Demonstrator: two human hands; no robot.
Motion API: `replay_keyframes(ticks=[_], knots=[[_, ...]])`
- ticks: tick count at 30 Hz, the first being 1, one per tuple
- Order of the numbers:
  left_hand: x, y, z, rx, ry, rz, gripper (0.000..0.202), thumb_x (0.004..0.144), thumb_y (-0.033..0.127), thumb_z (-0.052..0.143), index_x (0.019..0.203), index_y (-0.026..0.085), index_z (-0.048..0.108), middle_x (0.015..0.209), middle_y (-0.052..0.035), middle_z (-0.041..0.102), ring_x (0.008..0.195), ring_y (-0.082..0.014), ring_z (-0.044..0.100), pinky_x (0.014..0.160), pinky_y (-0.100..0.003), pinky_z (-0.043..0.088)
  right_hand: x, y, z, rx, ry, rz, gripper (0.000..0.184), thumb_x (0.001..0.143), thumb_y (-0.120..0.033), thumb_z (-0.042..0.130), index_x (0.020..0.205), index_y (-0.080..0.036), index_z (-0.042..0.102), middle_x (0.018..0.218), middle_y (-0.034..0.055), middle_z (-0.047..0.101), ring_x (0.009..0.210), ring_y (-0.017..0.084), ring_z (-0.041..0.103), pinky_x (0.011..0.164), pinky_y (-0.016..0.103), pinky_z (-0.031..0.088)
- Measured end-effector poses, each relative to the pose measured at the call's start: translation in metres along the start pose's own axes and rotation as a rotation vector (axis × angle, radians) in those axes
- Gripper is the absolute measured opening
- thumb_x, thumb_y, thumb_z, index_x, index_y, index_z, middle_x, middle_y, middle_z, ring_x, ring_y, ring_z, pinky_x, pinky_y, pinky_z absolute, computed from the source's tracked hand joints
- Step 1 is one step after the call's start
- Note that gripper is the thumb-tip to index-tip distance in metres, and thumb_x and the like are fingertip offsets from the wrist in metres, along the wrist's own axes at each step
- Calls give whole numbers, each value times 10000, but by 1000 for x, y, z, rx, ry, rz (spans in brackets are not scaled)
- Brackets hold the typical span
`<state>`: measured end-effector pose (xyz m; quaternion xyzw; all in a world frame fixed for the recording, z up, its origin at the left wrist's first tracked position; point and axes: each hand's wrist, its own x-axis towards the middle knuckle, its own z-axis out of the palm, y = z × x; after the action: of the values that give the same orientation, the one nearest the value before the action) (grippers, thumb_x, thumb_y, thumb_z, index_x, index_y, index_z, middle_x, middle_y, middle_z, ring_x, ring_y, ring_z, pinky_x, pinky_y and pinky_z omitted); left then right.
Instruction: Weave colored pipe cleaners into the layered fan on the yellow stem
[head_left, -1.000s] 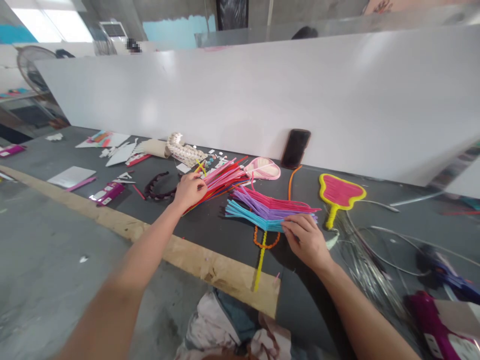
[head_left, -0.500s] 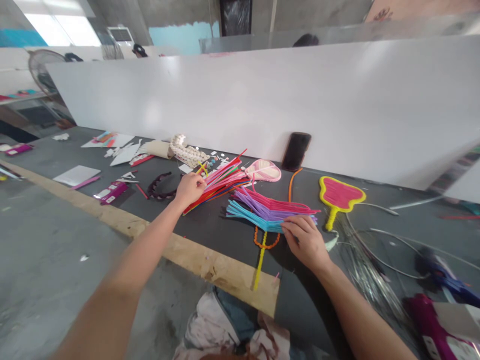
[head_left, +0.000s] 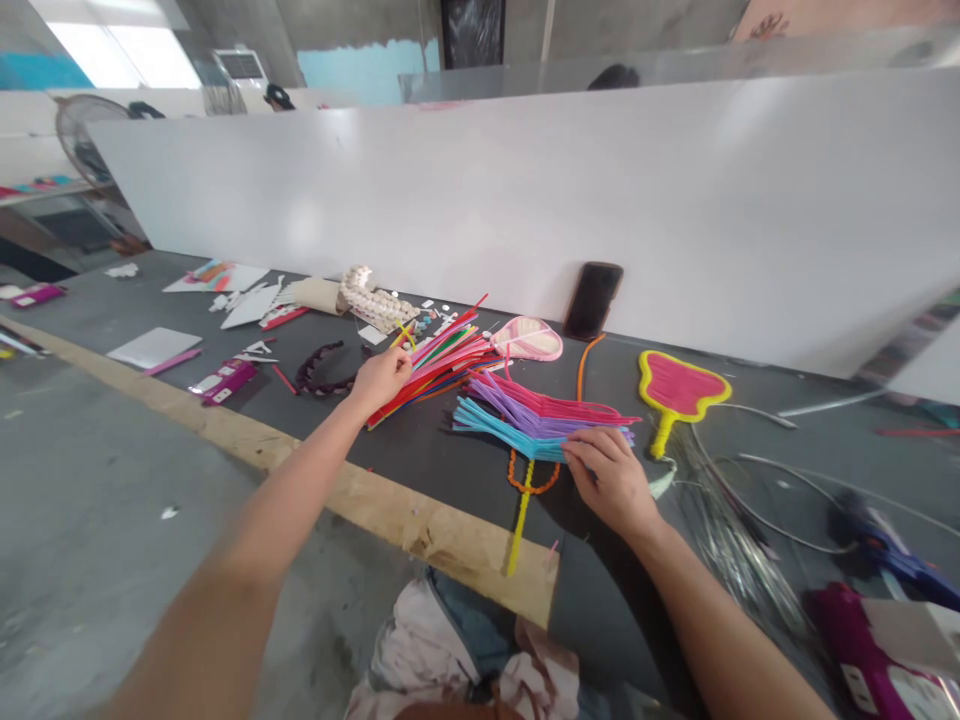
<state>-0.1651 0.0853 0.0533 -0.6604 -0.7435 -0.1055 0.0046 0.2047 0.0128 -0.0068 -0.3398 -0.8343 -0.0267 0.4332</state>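
Note:
My left hand (head_left: 381, 380) grips the near ends of a fanned bundle of red, pink and green pipe cleaners (head_left: 450, 363). My right hand (head_left: 611, 480) holds the edge of a layered fan of blue, purple and pink pipe cleaners (head_left: 540, 420), and its fingers hide part of the blue stems. Just below that fan lie a yellow pipe-cleaner stem (head_left: 521, 520) and an orange loop (head_left: 534, 482). To the right is a finished pink-and-yellow pipe-cleaner hand fan (head_left: 679, 390).
A black phone (head_left: 592, 300) leans on a white board (head_left: 480, 200) behind the dark table (head_left: 442, 480). A blue glue gun (head_left: 877, 545) and silver wires (head_left: 731, 530) lie at right. A wooden strip (head_left: 405, 510) edges the table. Paper scraps and a beaded headband (head_left: 322, 370) lie left.
The left hand's bundle has spread a little more, with green stems now showing. Both hands have barely moved, and the right hand stays on the fan.

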Motion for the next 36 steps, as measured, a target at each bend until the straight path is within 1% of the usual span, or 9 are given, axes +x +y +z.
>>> replay_keyframes(ticks=[6, 9, 13, 17, 24, 28, 31, 34, 36], knots=[[3, 3, 0, 44, -45, 60, 241, 818, 217, 514, 969, 247, 700, 941, -35, 752, 939, -235, 682, 741, -267, 464, -2, 1, 1, 12, -10, 14, 149, 890, -149, 582, 964, -233, 679, 937, 59, 683, 881, 206, 593, 793, 380, 541], [6, 6, -1, 70, -74, 78, 206, 785, 222, 549, 900, 243, 719, 897, -36, 753, 912, -246, 684, 730, -271, 467, -3, 2, 1, 15, -19, 13, 139, 890, -149, 584, 955, -226, 679, 930, 61, 684, 884, 206, 594, 804, 378, 536], [8, 12, -4, 93, -73, 75, 193, 803, 251, 523, 816, 228, 713, 866, -48, 742, 864, -236, 680, 717, -267, 463, -2, 1, 0, 20, -29, 21, 144, 899, -160, 570, 951, -227, 685, 926, 59, 687, 878, 204, 598, 801, 379, 538], [6, 13, -5, 76, -48, 64, 215, 831, 264, 484, 842, 232, 696, 970, -51, 735, 913, -230, 672, 726, -264, 459, 0, 0, 0, 19, -25, 20, 140, 896, -153, 574, 945, -223, 685, 923, 63, 686, 877, 207, 599, 795, 382, 544], [6, 6, 2, -13, -7, -19, 196, 867, 278, 461, 891, 216, 645, 858, -82, 733, 861, -277, 685, 737, -324, 465, 0, 0, 0, 38, -36, 18, 140, 885, -127, 584, 941, -214, 678, 926, 68, 683, 881, 212, 596, 792, 384, 542], [7, 3, 4, -133, 59, -54, 186, 895, 276, 437, 969, 208, 593, 888, -81, 736, 878, -267, 686, 764, -333, 475, -2, 1, 0, 37, -40, 26, 143, 892, -135, 575, 945, -218, 680, 927, 68, 685, 888, 211, 594, 800, 388, 540], [10, 3, 4, -260, 135, -60, 178, 929, 273, 387, 993, 203, 537, 908, -62, 736, 891, -218, 686, 778, -303, 488, -1, 1, 0, 37, -39, 28, 143, 893, -143, 574, 942, -220, 685, 920, 67, 688, 879, 209, 598, 795, 387, 542], [13, 6, 1, -378, 202, -40, 218, 977, 281, 274, 983, 195, 474, 921, -50, 722, 840, -146, 685, 760, -251, 502, 0, 0, 0, 34, -38, 21, 138, 890, -139, 580, 944, -216, 681, 919, 67, 689, 878, 208, 600, 791, 385, 544], [15, 12, -6, -483, 310, 7, 239, 994, 293, 227, 953, 196, 441, 858, -27, 699, 755, -112, 666, 719, -228, 503, 0, 0, -1, 29, -29, 16, 138, 886, -132, 585, 950, -213, 676, 922, 67, 687, 880, 209, 599, 793, 386, 544]])
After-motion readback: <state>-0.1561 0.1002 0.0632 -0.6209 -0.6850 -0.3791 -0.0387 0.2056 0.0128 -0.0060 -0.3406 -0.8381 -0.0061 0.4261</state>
